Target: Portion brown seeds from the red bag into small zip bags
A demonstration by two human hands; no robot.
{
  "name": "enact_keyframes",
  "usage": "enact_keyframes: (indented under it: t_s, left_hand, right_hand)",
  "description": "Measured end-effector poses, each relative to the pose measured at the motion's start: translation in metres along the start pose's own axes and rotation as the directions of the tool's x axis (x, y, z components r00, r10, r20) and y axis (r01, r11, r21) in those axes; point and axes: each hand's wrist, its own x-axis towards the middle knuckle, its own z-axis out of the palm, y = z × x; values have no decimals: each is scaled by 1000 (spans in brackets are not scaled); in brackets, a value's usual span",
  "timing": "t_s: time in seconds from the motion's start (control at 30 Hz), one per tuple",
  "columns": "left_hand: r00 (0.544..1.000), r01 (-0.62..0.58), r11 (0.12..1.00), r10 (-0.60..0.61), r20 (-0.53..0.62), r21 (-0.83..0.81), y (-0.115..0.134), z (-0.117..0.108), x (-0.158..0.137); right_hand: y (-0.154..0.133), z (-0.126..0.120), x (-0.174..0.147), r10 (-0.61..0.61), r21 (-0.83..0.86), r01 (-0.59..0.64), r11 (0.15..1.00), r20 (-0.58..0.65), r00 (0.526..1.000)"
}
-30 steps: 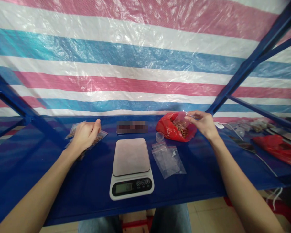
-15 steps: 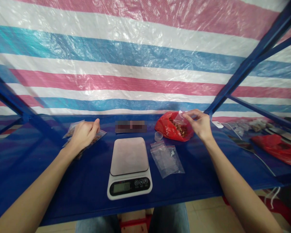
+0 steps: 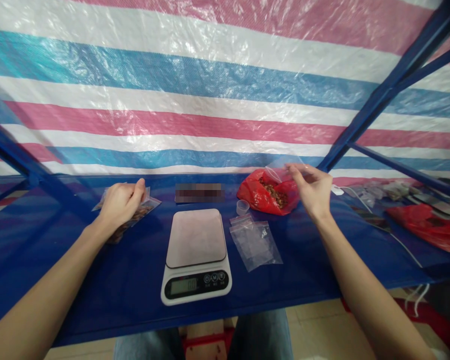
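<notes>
My right hand [image 3: 315, 190] pinches a clear plastic bag [image 3: 281, 166] above an open red plastic bag [image 3: 249, 190] filled with small brown pieces [image 3: 273, 194]. On the left, my left hand [image 3: 122, 202] is closed over several clear zip bags [image 3: 144, 209] of brown pieces; its fingertips are hidden, so whatever they grip cannot be made out. Between the hands stands a white kitchen scale [image 3: 197, 237], nothing on its plate, its display apparently reading 0.0. To its right lie flat clear zip bags [image 3: 255, 245] and a small clear cup [image 3: 242, 207].
A dark, blurred-out flat object [image 3: 199, 193] lies behind the scale. Blue metal posts [image 3: 375, 107] frame the blue tabletop [image 3: 285, 290], with striped sheeting [image 3: 195, 115] behind. At the far right are another red bag [image 3: 431, 225], a white cable [image 3: 405, 247] and clear packets [image 3: 395, 191].
The clear bag in my right hand has come up out of the red bag's mouth and spread wider. My left hand stays over the filled bags. The view has shifted slightly.
</notes>
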Motion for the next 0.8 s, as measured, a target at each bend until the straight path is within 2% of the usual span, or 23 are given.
enact_keyframes:
  t_s: [0.07,0.1,0.13,0.17,0.23,0.3,0.33,0.37,0.4,0.43,0.57,0.7,0.8]
  left_hand:
    - [1000,-2,1000,2,4,4,-3,1,0]
    - [1000,-4,1000,4,11,7,-4,1,0]
    - [1000,-5,1000,5,17,11,-6,1,0]
    - [1000,-8,1000,8,22,17,-8,2,1]
    - [1000,-10,999,9,26,30,-10,3,1]
    - [1000,-4,999,2,27,46,-11,3,1]
    - [1000,3,999,-5,26,54,-11,3,2]
    - [1000,10,998,-11,25,65,-11,2,2]
    - [1000,13,997,-15,25,76,-11,2,2]
    - [999,7,996,-9,33,85,-12,3,3]
    - [985,-96,994,88,150,47,-21,7,4]
    - [956,-102,994,84,282,49,-28,11,2]
    - [937,-80,995,93,335,-54,-26,7,-2]
  right_hand:
    - [-21,-5,-15,-89,24,88,996,45,995]
    - [-30,-9,-26,-145,19,144,989,115,983]
    - [-38,-13,-37,-206,18,207,978,236,950]
    - [-44,-19,-49,-268,34,274,961,351,897]
    - [-47,-31,-71,-343,60,382,922,584,736]
    - [-42,-45,-88,-302,35,439,898,774,557]
    - [-37,-52,-94,-266,16,455,890,830,491]
    - [-33,-58,-97,-235,-4,461,887,857,460]
    - [-29,-63,-98,-225,-14,461,887,860,458]
    - [-27,-67,-97,-233,-16,455,891,842,487]
    - [-38,-63,-79,-346,58,423,904,682,645]
    - [-68,-29,-58,-399,168,372,913,555,730]
    - [-85,4,-46,-367,258,271,927,488,792]
